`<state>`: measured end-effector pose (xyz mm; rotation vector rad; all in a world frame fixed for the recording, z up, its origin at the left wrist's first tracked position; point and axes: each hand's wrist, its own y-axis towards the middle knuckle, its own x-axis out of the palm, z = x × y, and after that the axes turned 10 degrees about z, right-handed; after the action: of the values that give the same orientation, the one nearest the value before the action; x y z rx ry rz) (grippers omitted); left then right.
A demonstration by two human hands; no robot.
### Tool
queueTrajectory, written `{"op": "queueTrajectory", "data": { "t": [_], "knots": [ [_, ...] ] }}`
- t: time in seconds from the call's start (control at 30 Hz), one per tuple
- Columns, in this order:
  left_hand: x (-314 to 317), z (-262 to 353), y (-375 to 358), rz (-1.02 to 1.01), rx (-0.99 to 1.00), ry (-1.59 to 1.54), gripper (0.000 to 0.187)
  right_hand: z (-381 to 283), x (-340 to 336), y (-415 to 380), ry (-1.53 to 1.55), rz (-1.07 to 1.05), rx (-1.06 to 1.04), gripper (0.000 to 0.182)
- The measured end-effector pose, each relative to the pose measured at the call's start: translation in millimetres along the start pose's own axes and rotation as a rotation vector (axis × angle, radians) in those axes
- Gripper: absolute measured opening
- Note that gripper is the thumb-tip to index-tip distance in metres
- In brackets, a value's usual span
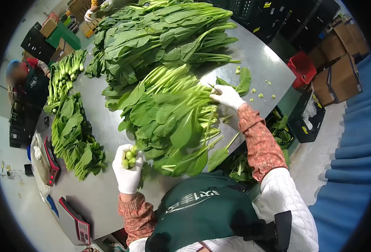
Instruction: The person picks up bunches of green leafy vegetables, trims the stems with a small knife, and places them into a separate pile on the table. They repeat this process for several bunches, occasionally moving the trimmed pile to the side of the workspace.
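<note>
My left hand (128,170), in a white glove, is closed around a small bunch of leafy greens (130,156), stem ends pointing up toward the camera. A white glove also covers my right hand (226,96), which rests on the stems at the right side of a large pile of greens (168,113) and pinches a small knife; only the blade shows. Cut stem bits (261,90) lie on the steel table (256,54) beyond that hand.
A bigger heap of greens (164,33) fills the table's far end. Sorted bundles (74,134) line the left edge beside two scales (51,161). A co-worker (28,82) stands left; another person's gloved hands (97,10) at the far end. Crates and boxes (332,75) right.
</note>
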<state>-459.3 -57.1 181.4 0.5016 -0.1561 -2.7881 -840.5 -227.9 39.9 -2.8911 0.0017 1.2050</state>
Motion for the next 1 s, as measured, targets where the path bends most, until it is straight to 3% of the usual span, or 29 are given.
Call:
{"op": "queueTrajectory", "data": {
  "t": [0.03, 0.17, 0.3, 0.4, 0.5, 0.6, 0.77, 0.87, 0.93, 0.97, 1.0],
  "knots": [
    [3, -5, 1, 0.009, 0.114, 0.081, 0.022, -15, -10, -10, 0.032, 0.029, -0.01, 0.035],
    [18, 8, 2, -0.015, 0.107, 0.058, 0.017, -49, -25, -38, 0.093, 0.132, -0.086, 0.025],
    [18, 18, 3, -0.033, 0.261, 0.137, 0.016, -99, -56, -80, 0.337, 0.16, 0.063, 0.023],
    [12, 27, 0, -0.038, 0.224, 0.138, 0.015, -93, -74, -101, 0.356, 0.256, -0.021, 0.021],
    [6, 23, -2, -0.041, 0.207, 0.15, 0.015, -91, -108, -122, 0.389, 0.239, 0.083, 0.018],
    [10, 32, -6, -0.054, 0.143, 0.075, 0.015, -66, -119, -136, 0.325, 0.232, 0.05, 0.014],
    [4, 18, -9, -0.035, 0.217, 0.107, 0.015, -7, -162, -198, 0.417, 0.123, 0.259, 0.011],
    [6, 19, -8, -0.05, 0.177, 0.122, 0.015, 29, -183, -218, 0.19, 0.05, 0.456, 0.015],
    [14, 17, -7, -0.079, 0.161, 0.107, 0.016, 66, -170, -220, -0.633, 0.251, 0.074, 0.021],
    [19, 16, -7, -0.095, 0.15, 0.103, 0.016, 67, -163, -214, -0.555, 0.315, 0.138, 0.028],
    [24, 17, -8, -0.111, 0.169, 0.098, 0.016, 42, -156, -196, -0.228, 0.325, 0.22, 0.028]
  ]
}}
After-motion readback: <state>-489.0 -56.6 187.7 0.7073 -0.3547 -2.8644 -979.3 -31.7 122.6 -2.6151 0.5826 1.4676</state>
